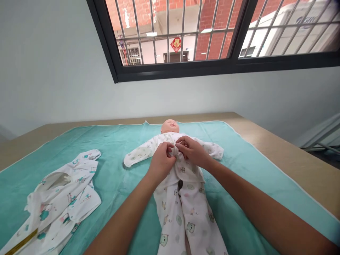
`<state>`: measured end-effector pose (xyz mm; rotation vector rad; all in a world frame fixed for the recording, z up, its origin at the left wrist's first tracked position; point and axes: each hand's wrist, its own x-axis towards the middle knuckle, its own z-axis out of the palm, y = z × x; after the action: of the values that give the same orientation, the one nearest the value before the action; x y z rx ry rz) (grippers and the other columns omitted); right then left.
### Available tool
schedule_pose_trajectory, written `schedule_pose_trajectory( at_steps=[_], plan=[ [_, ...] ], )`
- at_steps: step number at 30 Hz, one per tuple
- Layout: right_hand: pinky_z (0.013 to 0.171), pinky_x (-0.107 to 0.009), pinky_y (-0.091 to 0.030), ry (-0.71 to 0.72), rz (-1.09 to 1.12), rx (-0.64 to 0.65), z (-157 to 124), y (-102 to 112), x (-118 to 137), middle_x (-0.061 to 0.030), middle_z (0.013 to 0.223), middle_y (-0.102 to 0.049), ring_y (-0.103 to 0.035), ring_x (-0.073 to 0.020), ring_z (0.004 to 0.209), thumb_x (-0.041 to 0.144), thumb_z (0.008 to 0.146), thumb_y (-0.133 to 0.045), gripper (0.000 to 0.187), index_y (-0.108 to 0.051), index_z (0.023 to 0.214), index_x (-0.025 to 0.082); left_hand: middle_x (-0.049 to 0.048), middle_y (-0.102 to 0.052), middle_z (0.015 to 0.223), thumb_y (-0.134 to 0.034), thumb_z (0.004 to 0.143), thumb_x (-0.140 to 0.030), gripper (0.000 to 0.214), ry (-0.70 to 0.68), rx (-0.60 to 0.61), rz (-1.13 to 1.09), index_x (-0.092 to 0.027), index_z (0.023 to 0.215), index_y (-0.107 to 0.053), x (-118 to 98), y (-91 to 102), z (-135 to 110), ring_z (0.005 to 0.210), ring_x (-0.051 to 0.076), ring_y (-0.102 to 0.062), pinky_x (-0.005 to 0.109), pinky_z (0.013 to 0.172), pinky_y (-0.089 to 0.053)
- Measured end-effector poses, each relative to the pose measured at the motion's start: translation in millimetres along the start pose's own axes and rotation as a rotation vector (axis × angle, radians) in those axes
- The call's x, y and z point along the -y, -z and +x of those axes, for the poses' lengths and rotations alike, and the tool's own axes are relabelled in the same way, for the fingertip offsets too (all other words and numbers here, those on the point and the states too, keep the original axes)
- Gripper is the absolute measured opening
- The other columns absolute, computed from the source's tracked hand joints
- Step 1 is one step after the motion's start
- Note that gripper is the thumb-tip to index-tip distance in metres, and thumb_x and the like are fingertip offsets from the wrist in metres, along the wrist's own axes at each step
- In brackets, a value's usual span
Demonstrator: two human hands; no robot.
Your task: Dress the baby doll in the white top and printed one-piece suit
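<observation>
A baby doll [170, 126] lies on its back on a teal blanket [117, 148], head toward the window. It wears a white printed romper [183, 205] with long sleeves and legs. My left hand [160, 162] pinches the romper's front at the chest. My right hand [191, 150] pinches the same front edge from the other side, fingertips meeting the left hand's. Both hands are closed on the fabric. The lower front of the romper gapes open a little near the belly.
A second white printed baby garment [62, 198] lies crumpled on the blanket at the left. The blanket covers a tan table [292, 159] against a white wall. A barred window [202, 35] is above, and the table edge runs along the right.
</observation>
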<state>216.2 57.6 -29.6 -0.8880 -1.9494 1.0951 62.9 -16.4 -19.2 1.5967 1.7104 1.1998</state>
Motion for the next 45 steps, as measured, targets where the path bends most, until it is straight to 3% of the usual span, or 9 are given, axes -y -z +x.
schedule_pose_trajectory(
  at_steps=[4, 9, 13, 17, 22, 30, 38, 45],
  plan=[
    [0.047, -0.025, -0.037, -0.109, -0.331, 0.029, 21, 2, 23, 0.0019, 0.058, -0.058, -0.051, -0.0127, 0.05, 0.054, 0.084, -0.056, 0.034, -0.056, 0.077, 0.02, -0.0005, -0.055, 0.085, -0.056, 0.073, -0.012, 0.029, 0.02, -0.032, -0.025, -0.019, 0.102, -0.057, 2, -2.5, 1, 0.07, 0.012, -0.053, 0.024, 0.064, -0.043],
    [0.042, -0.026, -0.034, -0.196, -0.506, 0.229, 44, 7, 32, 0.0004, 0.05, -0.056, -0.051, -0.0145, 0.045, 0.038, 0.078, -0.059, 0.022, -0.051, 0.067, 0.021, -0.0051, -0.052, 0.068, -0.047, 0.087, -0.027, 0.034, 0.12, 0.012, -0.253, -0.021, 0.119, -0.053, 7, 1.7, 5, 0.051, 0.01, -0.049, 0.021, 0.046, -0.038],
    [0.043, -0.025, -0.038, -0.142, -0.414, 0.306, 47, 14, 25, 0.0004, 0.057, -0.061, -0.056, -0.0145, 0.048, 0.032, 0.076, -0.056, 0.013, -0.054, 0.07, 0.021, -0.0065, -0.051, 0.058, -0.05, 0.087, -0.031, 0.035, 0.12, 0.044, -0.249, -0.02, 0.119, -0.059, 7, 6.1, 6, 0.043, 0.008, -0.045, 0.019, 0.041, -0.036],
    [0.045, -0.024, -0.041, -0.15, -0.232, 0.364, 48, 23, 13, 0.0008, 0.064, -0.065, -0.057, -0.0126, 0.047, 0.028, 0.075, -0.054, 0.009, -0.058, 0.072, 0.02, -0.007, -0.05, 0.054, -0.056, 0.084, -0.036, 0.027, 0.149, 0.004, -0.181, -0.019, 0.104, -0.064, -3, 4.4, 12, 0.038, 0.008, -0.043, 0.019, 0.037, -0.034],
    [0.042, -0.02, -0.033, -0.19, 0.099, 0.373, 48, 32, -6, 0.0015, 0.062, -0.064, -0.048, -0.0074, 0.045, 0.031, 0.075, -0.059, 0.014, -0.057, 0.071, 0.018, -0.0065, -0.048, 0.048, -0.062, 0.079, -0.035, 0.017, 0.201, -0.023, -0.09, -0.018, 0.077, -0.06, -23, -2.8, 29, 0.035, 0.007, -0.04, 0.019, 0.035, -0.028],
    [0.039, -0.016, -0.029, -0.186, 0.399, 0.358, 44, 33, -25, 0.0033, 0.061, -0.062, -0.043, -0.0041, 0.041, 0.035, 0.075, -0.066, 0.018, -0.06, 0.079, 0.018, -0.002, -0.057, 0.055, -0.062, 0.076, -0.031, 0.016, 0.218, -0.035, -0.154, -0.015, 0.073, -0.062, -28, -5.8, 40, 0.042, 0.007, -0.04, 0.018, 0.04, -0.029],
    [0.035, -0.016, -0.026, -0.199, 0.442, 0.328, 45, 29, -27, 0.0037, 0.056, -0.062, -0.043, -0.0046, 0.038, 0.038, 0.074, -0.071, 0.026, -0.06, 0.086, 0.018, -0.002, -0.057, 0.056, -0.063, 0.074, -0.035, 0.018, 0.241, -0.032, -0.201, -0.017, 0.074, -0.063, -21, -6.2, 41, 0.041, 0.008, -0.04, 0.02, 0.038, -0.028],
    [0.034, -0.016, -0.024, -0.212, 0.312, 0.309, 45, 27, -20, 0.0028, 0.057, -0.061, -0.044, -0.0049, 0.038, 0.04, 0.077, -0.07, 0.026, -0.062, 0.086, 0.017, -0.0024, -0.056, 0.055, -0.063, 0.076, -0.033, 0.017, 0.202, -0.074, -0.247, -0.016, 0.072, -0.063, -18, -6.1, 40, 0.043, 0.007, -0.039, 0.02, 0.041, -0.029]
  ],
)
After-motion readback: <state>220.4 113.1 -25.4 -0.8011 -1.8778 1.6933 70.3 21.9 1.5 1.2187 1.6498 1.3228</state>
